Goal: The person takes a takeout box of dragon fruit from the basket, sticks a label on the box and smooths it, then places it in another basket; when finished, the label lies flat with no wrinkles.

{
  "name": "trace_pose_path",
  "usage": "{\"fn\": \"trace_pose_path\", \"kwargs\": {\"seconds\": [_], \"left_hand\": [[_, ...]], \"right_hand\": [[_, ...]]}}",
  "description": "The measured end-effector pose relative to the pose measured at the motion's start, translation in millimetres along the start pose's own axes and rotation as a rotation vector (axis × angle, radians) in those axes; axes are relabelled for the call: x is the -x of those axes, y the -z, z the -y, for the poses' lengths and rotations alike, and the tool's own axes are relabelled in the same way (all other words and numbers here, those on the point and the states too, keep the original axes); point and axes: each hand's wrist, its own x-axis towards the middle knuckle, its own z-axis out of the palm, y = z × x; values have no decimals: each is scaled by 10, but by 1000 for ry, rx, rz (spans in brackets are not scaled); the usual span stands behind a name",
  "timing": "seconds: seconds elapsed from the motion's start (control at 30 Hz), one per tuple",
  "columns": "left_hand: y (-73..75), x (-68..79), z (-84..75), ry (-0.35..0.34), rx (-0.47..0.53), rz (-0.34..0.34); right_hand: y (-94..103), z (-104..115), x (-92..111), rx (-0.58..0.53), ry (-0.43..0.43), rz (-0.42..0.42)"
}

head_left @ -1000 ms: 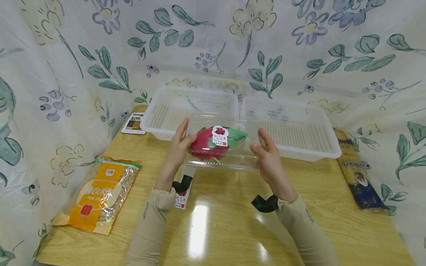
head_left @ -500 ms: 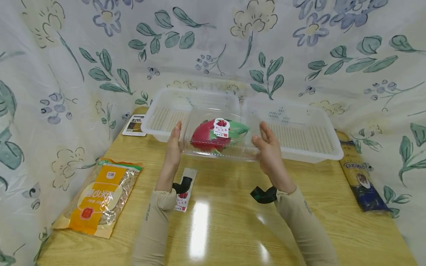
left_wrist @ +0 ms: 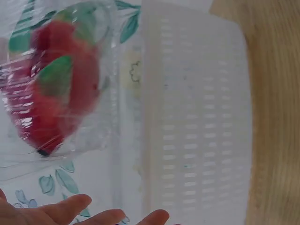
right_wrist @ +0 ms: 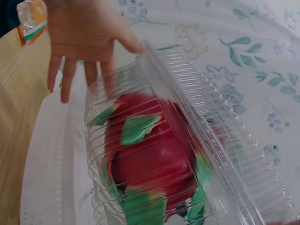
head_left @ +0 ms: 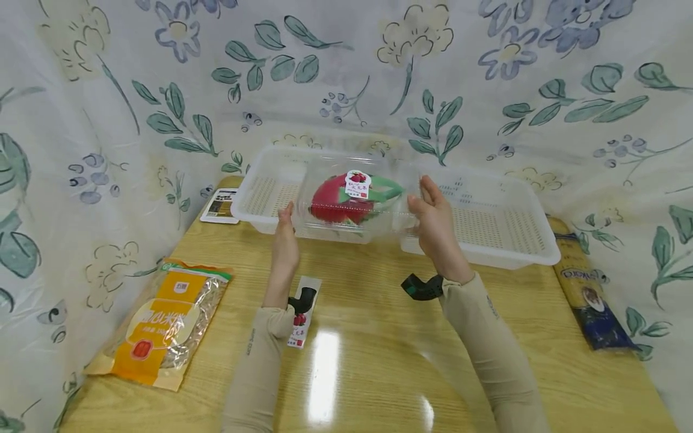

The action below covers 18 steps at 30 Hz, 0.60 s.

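A clear plastic clamshell box with a dragon fruit inside is held up, tilted, in front of two white baskets. A white label with red fruit pictures is on its lid. My right hand grips the box's right end, its thumb on the near side. At the left end my left hand supports the box with fingers extended; the right wrist view shows its straight fingers and its thumb near the rim. Behind the box stand the left basket and the right basket.
A label strip lies on the wooden table near my left wrist. An orange food bag lies at left, a small white packet behind it. Along the right edge lies a blue and yellow pasta bag. Floral cloth hangs behind.
Both hands have lifted the box up and away from me, so it now overlaps the left basket more. The left hand's fingers have straightened from their earlier grip.
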Motion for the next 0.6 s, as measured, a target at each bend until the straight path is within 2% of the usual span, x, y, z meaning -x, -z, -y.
{"fn": "trace_pose_path", "kwargs": {"seconds": [0.2, 0.33, 0.5, 0.6], "left_hand": [[-86, -142, 117, 50, -65, 36], [-156, -183, 188, 40, -76, 26], [-234, -172, 230, 12, -133, 12], [-272, -171, 248, -10, -174, -24]], "right_hand": [[-120, 96, -198, 0, 11, -6], [-214, 152, -303, -37, -16, -21], [-329, 207, -407, -154, -106, -29], [-428, 237, -465, -162, -124, -28]]}}
